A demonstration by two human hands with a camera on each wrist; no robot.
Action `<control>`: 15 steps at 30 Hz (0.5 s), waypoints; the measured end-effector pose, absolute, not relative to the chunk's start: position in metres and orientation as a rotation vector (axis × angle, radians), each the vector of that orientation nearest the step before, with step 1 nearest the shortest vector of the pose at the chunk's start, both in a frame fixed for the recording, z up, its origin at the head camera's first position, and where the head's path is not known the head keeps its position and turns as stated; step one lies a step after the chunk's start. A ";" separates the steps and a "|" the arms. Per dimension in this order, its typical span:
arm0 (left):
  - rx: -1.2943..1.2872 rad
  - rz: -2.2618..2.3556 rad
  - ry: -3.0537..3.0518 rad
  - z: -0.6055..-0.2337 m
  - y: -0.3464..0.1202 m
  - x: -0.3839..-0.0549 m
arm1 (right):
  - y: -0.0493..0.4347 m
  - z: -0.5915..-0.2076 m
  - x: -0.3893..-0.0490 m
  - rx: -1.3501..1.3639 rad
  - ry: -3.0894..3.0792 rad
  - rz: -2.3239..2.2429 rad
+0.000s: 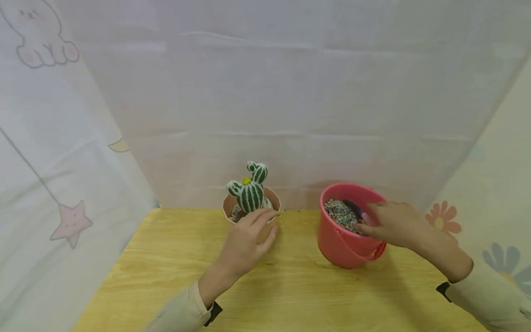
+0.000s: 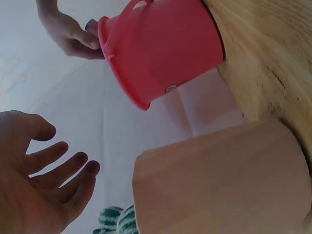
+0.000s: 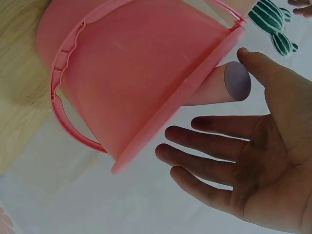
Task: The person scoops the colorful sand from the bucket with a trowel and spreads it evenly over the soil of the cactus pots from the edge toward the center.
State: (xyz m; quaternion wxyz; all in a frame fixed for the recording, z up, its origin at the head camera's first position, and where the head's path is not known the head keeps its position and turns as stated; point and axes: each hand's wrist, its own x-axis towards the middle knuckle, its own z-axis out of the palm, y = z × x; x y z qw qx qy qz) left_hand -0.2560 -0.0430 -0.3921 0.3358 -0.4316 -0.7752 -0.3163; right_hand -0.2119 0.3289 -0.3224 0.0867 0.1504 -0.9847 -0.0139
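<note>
A green-and-white knitted cactus (image 1: 250, 198) with a yellow flower stands in a light brown pot (image 2: 219, 180). My left hand (image 1: 244, 249) is in front of this pot, fingers loosely bent, with nothing in it. To the right, a pink bucket (image 1: 340, 251) contains multicoloured gravel (image 1: 338, 212). A small shovel-like tool (image 1: 352, 207) leans inside, and its thick handle (image 3: 238, 81) sticks out past the rim. Over the bucket's right side is my right hand (image 1: 396, 223), fingers extended beside that handle and not wrapped around it. The tool's lower end is hidden.
Both containers stand on a yellow wooden table (image 1: 166, 276), near its back edge. A pale cloth (image 1: 249, 92) hangs behind and at both sides. The bucket's carrying handle (image 3: 61, 68) hangs down along its front.
</note>
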 end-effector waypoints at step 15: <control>-1.063 -1.306 -2.300 -0.430 0.048 -0.266 | 0.313 -0.324 -0.229 0.124 -3.197 0.188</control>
